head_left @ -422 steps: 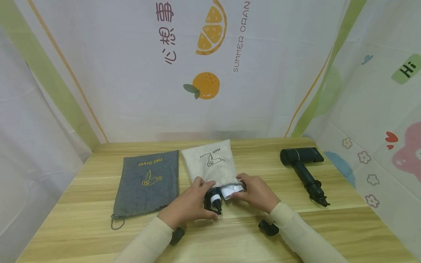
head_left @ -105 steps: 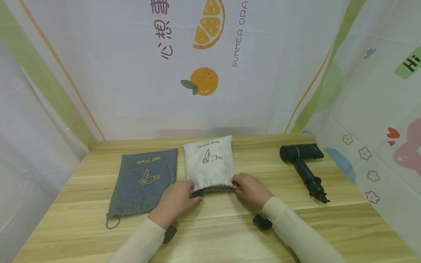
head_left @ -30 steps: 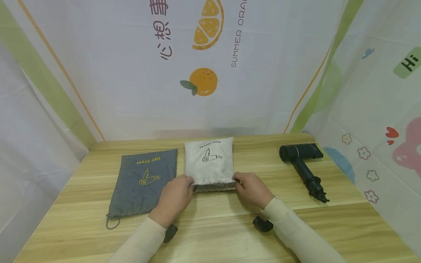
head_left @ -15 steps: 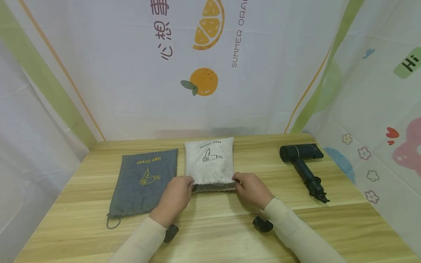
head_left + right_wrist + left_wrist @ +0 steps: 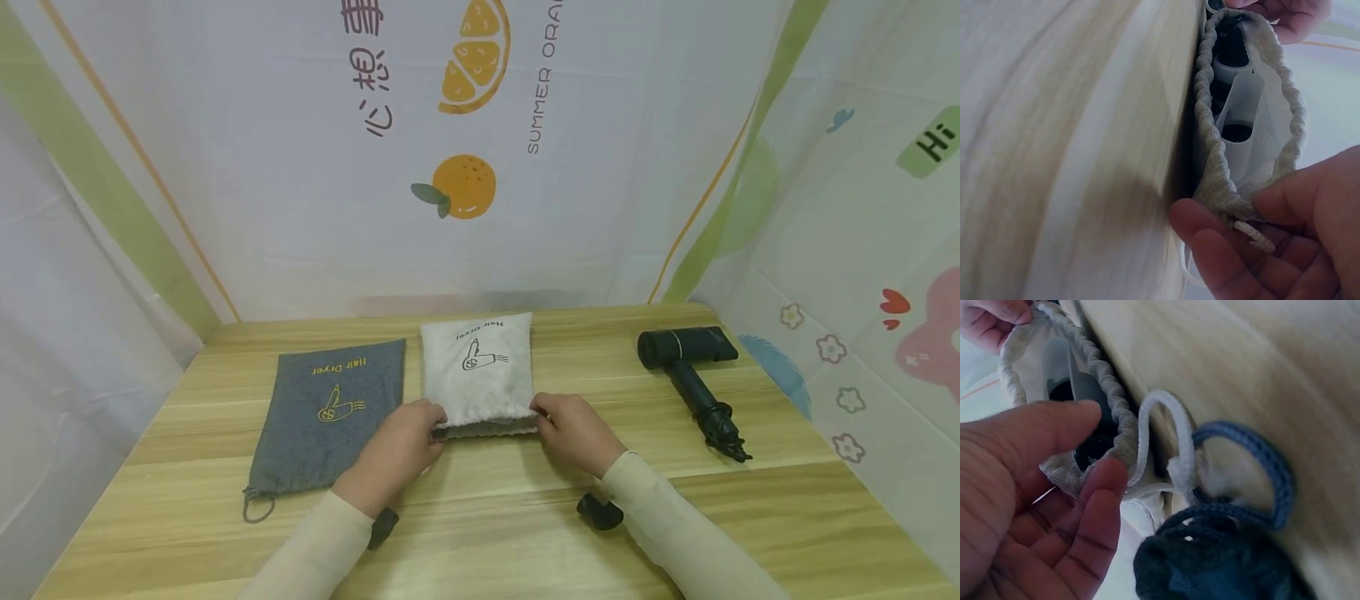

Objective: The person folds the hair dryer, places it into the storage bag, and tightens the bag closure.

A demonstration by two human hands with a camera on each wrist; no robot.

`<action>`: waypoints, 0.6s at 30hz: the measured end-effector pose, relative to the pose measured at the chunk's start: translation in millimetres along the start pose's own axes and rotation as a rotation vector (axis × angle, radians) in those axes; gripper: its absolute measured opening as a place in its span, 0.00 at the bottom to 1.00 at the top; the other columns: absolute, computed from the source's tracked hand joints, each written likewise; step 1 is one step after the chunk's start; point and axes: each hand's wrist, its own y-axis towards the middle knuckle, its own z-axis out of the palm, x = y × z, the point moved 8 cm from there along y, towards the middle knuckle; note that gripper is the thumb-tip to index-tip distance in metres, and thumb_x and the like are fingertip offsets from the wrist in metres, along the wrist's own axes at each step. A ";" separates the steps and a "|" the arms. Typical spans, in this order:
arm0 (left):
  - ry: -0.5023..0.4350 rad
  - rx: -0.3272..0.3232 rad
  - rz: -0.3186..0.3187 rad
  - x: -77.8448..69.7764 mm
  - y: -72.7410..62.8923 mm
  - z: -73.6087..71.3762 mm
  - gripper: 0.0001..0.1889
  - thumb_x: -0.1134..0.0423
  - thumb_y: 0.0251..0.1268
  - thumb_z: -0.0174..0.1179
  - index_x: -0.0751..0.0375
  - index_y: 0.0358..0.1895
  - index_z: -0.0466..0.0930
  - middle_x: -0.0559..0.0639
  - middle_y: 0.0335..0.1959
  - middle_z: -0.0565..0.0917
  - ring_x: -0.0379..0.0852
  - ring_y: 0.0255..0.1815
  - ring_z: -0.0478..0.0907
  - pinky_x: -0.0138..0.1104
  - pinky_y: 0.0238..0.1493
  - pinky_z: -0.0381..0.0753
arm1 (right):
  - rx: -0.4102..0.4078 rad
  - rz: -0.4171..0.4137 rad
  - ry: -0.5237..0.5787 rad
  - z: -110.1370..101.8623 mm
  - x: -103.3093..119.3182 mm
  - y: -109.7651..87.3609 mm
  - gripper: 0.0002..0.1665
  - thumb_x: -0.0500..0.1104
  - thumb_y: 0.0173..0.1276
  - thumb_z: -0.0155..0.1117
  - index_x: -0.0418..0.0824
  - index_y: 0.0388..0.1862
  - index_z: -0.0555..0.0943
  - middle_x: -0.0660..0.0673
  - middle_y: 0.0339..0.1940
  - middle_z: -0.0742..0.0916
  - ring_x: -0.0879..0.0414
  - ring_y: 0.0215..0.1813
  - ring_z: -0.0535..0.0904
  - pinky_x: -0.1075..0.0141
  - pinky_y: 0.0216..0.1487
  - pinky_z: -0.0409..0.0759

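While its mouth gapes, a pale grey cloth drawstring bag (image 5: 480, 393) is gripped at both corners

As the bag lies on the wood-grain worktop (image 5: 495, 525), its mouth faces the person, and its printed hair-dryer outline and lettering appear upside down in the head view. The left hand (image 5: 397, 450) holds the bag's left corner, thumb over the mouth and forefinger curled against the cloth outside. The right hand (image 5: 576, 432) pinches the bag's right corner firmly between thumb and forefinger, its other fingers folded below.

Inside the bag, the right wrist view shows a translucent white plastic piece (image 5: 1246, 97) and, farther toward the left corner, a black ribbed cone (image 5: 1233, 47) with a white collar. A pale looped cord (image 5: 1184, 444) hangs at the bag's left corner; a short cream cord end (image 5: 1254, 235) pokes out at the right one.

Left of the bag, well clear of the right hand, a dark grey cloth bag with yellow print (image 5: 330, 442) lies flat, its blue-grey cord loop (image 5: 1283, 487) at the near corner. Well to the right of the pale bag rests a black T-shaped hair dryer (image 5: 692, 385), cord wound round its handle. Beyond the pale bag hangs a white curtain printed with oranges (image 5: 585, 208).
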 end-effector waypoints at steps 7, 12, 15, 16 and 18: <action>0.026 -0.009 0.024 -0.8 1.5 0.5 0.10 0.74 0.51 0.72 0.59 0.30 0.79 0.46 0.29 0.77 0.44 0.31 0.77 0.37 0.33 0.78 | 0.000 0.001 0.006 -0.6 -0.5 -0.7 0.09 0.29 0.66 0.61 0.41 0.35 0.83 0.50 0.30 0.86 0.63 0.29 0.75 0.65 0.34 0.77; 0.010 -0.007 0.020 -0.2 4.6 0.3 0.19 0.73 0.53 0.71 0.55 0.20 0.68 0.43 0.21 0.66 0.39 0.23 0.62 0.33 0.25 0.66 | 0.002 0.004 0.010 -0.6 -2.0 -1.3 0.09 0.29 0.66 0.60 0.41 0.35 0.83 0.51 0.30 0.86 0.63 0.28 0.74 0.66 0.33 0.77; -0.006 0.000 0.019 -0.2 5.2 0.8 0.21 0.73 0.53 0.71 0.55 0.18 0.66 0.43 0.20 0.64 0.40 0.22 0.59 0.33 0.24 0.64 | 0.003 0.005 0.008 -1.1 -1.4 -1.6 0.09 0.29 0.66 0.61 0.41 0.35 0.84 0.50 0.30 0.86 0.63 0.27 0.74 0.66 0.33 0.77; -0.008 0.004 0.018 -0.1 5.2 1.0 0.21 0.73 0.54 0.71 0.55 0.18 0.66 0.43 0.20 0.64 0.40 0.22 0.60 0.33 0.24 0.64 | 0.002 0.005 0.006 -1.3 -1.2 -1.6 0.09 0.29 0.66 0.61 0.41 0.35 0.84 0.50 0.30 0.86 0.63 0.27 0.74 0.66 0.33 0.77; -0.015 0.007 0.011 0.8 5.3 1.3 0.20 0.72 0.54 0.71 0.54 0.19 0.67 0.42 0.20 0.65 0.40 0.23 0.61 0.33 0.25 0.66 | 0.002 0.007 0.005 -1.6 -1.3 -1.8 0.09 0.30 0.66 0.61 0.41 0.35 0.84 0.50 0.30 0.86 0.63 0.27 0.74 0.66 0.33 0.77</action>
